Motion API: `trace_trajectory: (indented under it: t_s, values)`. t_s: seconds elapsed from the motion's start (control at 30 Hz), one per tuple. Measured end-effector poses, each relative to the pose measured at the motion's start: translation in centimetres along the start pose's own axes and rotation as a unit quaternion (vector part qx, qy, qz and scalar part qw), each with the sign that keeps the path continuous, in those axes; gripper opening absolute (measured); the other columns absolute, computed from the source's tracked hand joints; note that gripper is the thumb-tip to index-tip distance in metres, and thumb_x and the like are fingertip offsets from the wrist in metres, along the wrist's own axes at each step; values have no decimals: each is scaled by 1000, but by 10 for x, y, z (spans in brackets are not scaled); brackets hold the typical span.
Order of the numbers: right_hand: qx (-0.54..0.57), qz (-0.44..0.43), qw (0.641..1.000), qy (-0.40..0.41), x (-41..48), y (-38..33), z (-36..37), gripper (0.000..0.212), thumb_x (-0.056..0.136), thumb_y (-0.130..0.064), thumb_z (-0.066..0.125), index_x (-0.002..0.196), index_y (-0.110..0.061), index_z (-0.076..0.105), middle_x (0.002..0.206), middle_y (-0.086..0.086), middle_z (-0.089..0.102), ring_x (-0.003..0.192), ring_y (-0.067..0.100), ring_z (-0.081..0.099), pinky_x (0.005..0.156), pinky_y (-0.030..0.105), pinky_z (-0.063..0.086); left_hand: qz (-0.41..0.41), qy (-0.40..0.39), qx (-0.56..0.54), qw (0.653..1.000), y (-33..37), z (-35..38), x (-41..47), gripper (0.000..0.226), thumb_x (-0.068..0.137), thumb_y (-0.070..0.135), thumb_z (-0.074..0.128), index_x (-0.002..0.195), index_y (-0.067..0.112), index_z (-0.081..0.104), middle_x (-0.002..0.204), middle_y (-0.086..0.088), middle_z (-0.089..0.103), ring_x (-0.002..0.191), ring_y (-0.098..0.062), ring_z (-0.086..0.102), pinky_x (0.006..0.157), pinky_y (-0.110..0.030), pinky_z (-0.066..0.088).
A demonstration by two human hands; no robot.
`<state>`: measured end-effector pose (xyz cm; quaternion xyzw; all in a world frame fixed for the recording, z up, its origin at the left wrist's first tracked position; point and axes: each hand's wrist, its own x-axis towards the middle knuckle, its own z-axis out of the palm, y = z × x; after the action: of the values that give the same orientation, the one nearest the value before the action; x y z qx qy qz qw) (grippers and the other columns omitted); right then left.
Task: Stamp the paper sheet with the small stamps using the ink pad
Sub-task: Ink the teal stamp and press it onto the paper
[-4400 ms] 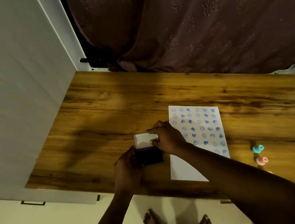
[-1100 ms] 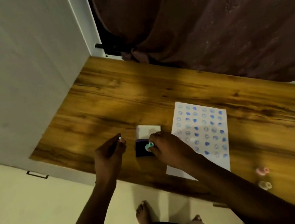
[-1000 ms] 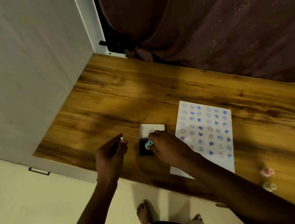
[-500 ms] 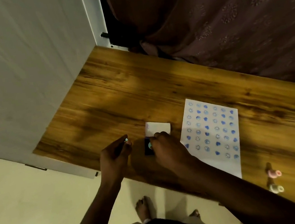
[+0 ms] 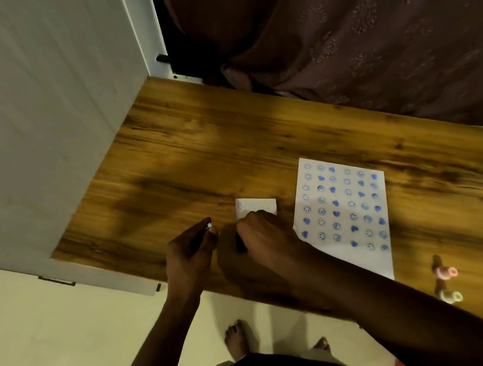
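Observation:
The white paper sheet (image 5: 345,213) lies on the wooden table (image 5: 228,153), covered with rows of blue smiley and heart prints. Left of it is the ink pad (image 5: 239,245), its white lid (image 5: 255,205) flipped open behind it. My right hand (image 5: 264,237) is pressed down over the pad, fingers closed, hiding nearly all of the dark base and whatever the fingers hold. My left hand (image 5: 190,254) hovers just left of the pad, pinching a small teal-tipped cap (image 5: 210,227). A pink stamp (image 5: 444,272) and a pale stamp (image 5: 450,296) lie right of the sheet.
A white wall panel (image 5: 29,123) borders the table's left end, and a dark patterned curtain (image 5: 350,18) hangs behind it. The near table edge runs under my forearms, with cream floor tiles and my bare feet (image 5: 238,338) below.
My right hand, which held a teal stamp above the pad, has sunk onto the pad and now hides the stamp. My left hand keeps its pinch on the cap beside it.

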<state>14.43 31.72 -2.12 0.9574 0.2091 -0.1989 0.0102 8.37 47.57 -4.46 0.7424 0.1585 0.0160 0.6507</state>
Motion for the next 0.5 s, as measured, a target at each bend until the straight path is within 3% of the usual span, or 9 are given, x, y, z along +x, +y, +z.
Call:
trace_trajectory:
  t_s: [0.13,0.2,0.27,0.33,0.37,0.43,0.5]
  values:
    - [120,8,991,53,-6,19,-4,28,93,-23,72,117,-10,66,116,13,70,106,29,68,85,35,54,7,-21,-2,1000,1,7,-3,30,97,24,68,123,9,72,106,-7,80,102,-22,76,89,-41,61]
    - [188,15,981,49,-9,30,-4,26,91,-24,74,113,-10,71,110,11,74,101,26,70,83,36,59,9,-30,-2,1000,2,10,-4,29,96,24,69,123,12,73,107,-8,80,102,-21,75,89,-40,61]
    - [290,31,955,55,-11,43,-8,24,90,-26,76,107,-11,75,105,8,76,95,21,71,81,37,60,12,-44,5,999,2,14,-4,23,96,23,70,117,29,76,106,-1,81,101,-15,76,83,-29,61]
    - [375,66,921,80,-17,57,-14,26,87,-31,79,105,-13,78,104,2,77,93,13,71,78,28,59,17,-66,3,998,5,19,-6,31,96,20,70,104,49,74,102,14,80,97,-5,75,75,-17,59]
    - [408,90,904,93,-22,66,-16,26,86,-34,80,104,-15,78,102,0,78,91,10,71,76,26,58,17,-76,-1,997,5,21,-6,33,97,19,70,103,51,73,102,19,79,97,-3,75,73,-15,58]
    - [464,139,867,115,-36,86,-16,25,84,-40,80,99,-20,79,91,-5,78,83,8,72,71,25,57,14,-86,-19,996,3,25,-7,27,97,19,68,110,42,74,108,18,79,103,-5,75,77,-18,60]
    - [459,168,863,129,-54,101,-10,26,84,-45,78,93,-21,78,82,-6,77,77,10,72,70,24,55,15,-96,-31,995,0,29,-8,26,98,22,68,120,33,73,116,12,78,109,-8,73,85,-27,61]
